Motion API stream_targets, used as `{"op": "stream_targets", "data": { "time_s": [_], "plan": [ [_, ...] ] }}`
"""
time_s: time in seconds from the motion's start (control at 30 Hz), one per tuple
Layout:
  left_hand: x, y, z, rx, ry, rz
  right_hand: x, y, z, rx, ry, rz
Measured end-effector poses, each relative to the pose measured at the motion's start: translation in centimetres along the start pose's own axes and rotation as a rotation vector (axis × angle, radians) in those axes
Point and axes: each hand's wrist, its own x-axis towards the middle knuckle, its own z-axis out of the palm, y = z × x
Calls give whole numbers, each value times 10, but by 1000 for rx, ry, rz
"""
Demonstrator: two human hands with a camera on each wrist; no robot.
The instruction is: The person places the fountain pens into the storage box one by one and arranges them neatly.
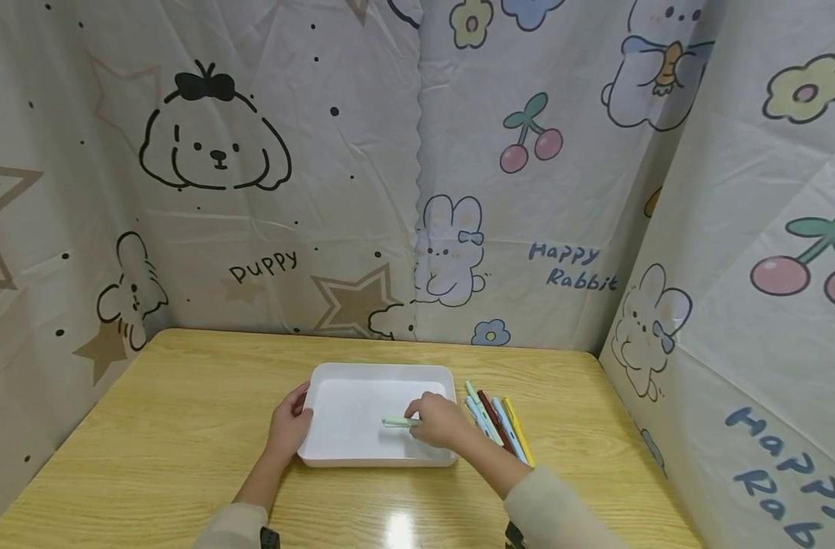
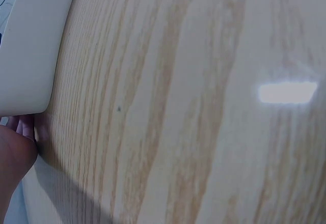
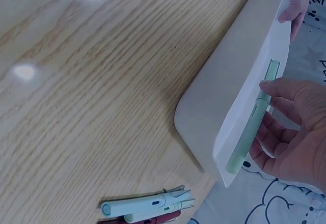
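A white rectangular tray [image 1: 348, 393] lies on the table, no other pen showing inside it. My right hand [image 1: 439, 421] pinches a light green pen [image 1: 393, 422] over the tray's right half. In the right wrist view the thumb presses on the capped pen [image 3: 250, 130] near its clip, and the fingers lie behind it. At the tray's left side my left hand [image 1: 290, 428] grips the wall, thumb at the rim and fingers outside. The left wrist view catches only part of that hand [image 2: 15, 155] beside the tray's corner [image 2: 30, 66].
Right of the tray, several pens lie close together: a yellow pen [image 1: 518, 428], a dark red pen [image 1: 489, 408], light blue and light green ones. My right forearm partly covers them. Printed curtains [image 1: 348, 229] stand behind and beside the wooden table [image 1: 204, 396].
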Motion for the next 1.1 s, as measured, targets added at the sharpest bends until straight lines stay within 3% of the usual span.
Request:
{"op": "stream_targets", "data": {
  "time_s": [0.53,0.73,1.1],
  "plan": [
    [-2,2,-1,-2,-4,5,5,-12,16,33,-29,-1],
    [-6,5,0,3,39,39,5,-17,18,41,-25,-5],
    [-5,7,-1,18,11,6,11,-22,27,79,-49,-10]
  ]
}}
